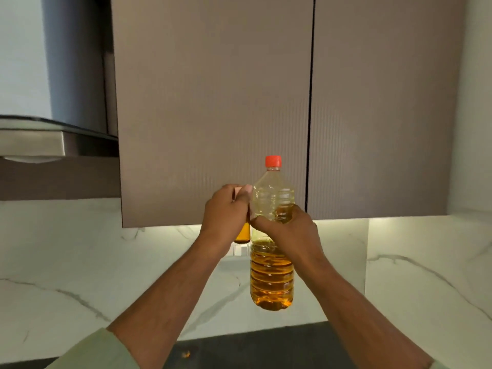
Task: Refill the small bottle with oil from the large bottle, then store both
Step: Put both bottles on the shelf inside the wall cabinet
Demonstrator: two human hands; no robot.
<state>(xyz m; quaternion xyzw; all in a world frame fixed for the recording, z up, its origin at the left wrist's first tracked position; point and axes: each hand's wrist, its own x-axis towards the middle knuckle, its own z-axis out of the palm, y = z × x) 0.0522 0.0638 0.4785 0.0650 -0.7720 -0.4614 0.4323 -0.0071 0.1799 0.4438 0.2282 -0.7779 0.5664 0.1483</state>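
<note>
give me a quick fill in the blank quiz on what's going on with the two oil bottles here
1. The large bottle has a ____ cap.
2. The ____ hand grips the large bottle around its middle.
3. The left hand holds the ____ bottle.
4. Both cabinet doors behind the bottles are ____.

Missing words: red; right; small; closed
</note>
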